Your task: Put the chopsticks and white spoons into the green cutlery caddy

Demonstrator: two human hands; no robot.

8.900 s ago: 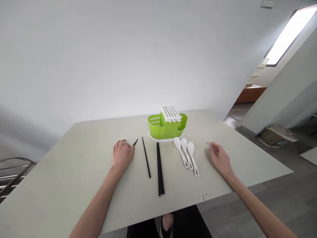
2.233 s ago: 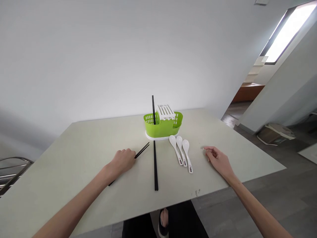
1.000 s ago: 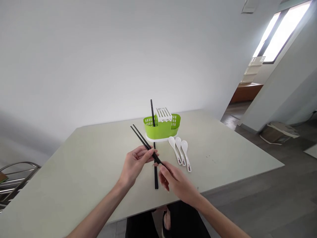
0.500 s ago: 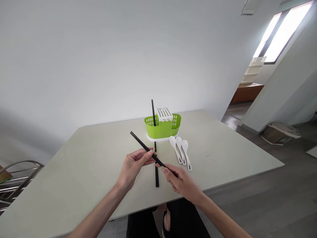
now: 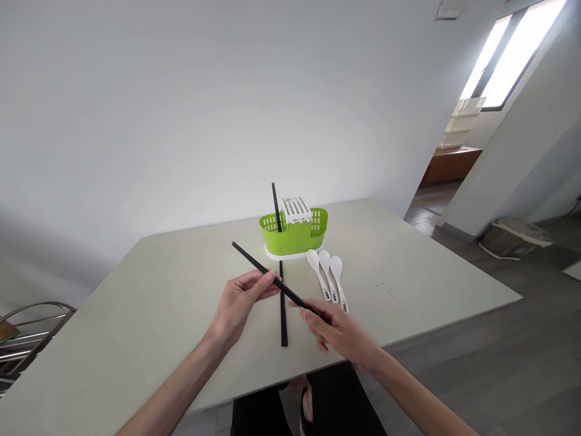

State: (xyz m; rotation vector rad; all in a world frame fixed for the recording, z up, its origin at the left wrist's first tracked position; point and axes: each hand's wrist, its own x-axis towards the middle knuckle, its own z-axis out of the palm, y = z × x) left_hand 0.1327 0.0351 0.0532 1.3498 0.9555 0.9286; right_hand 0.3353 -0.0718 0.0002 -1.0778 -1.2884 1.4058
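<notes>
Both hands hold a pair of black chopsticks (image 5: 254,265) above the table, its tips pointing up and to the left. My left hand (image 5: 240,300) pinches the pair near its middle. My right hand (image 5: 338,330) grips its lower end. Under the hands, another pair of black chopsticks (image 5: 282,321) lies flat on the table. A green cutlery holder (image 5: 295,239) with a white slotted insert stands farther back, and black chopsticks (image 5: 275,206) stand upright in its left side. Three white spoons (image 5: 324,272) lie side by side to its front right.
The pale table (image 5: 136,315) runs out to a near edge just in front of me and a right edge by the grey floor. A metal rack (image 5: 27,339) stands at the left. My dark-clad legs show below the table edge.
The left hand lifted the pair of chopsticks off the table, the right hand came across and took its lower end. In the last half second the pair has tilted slightly flatter.
</notes>
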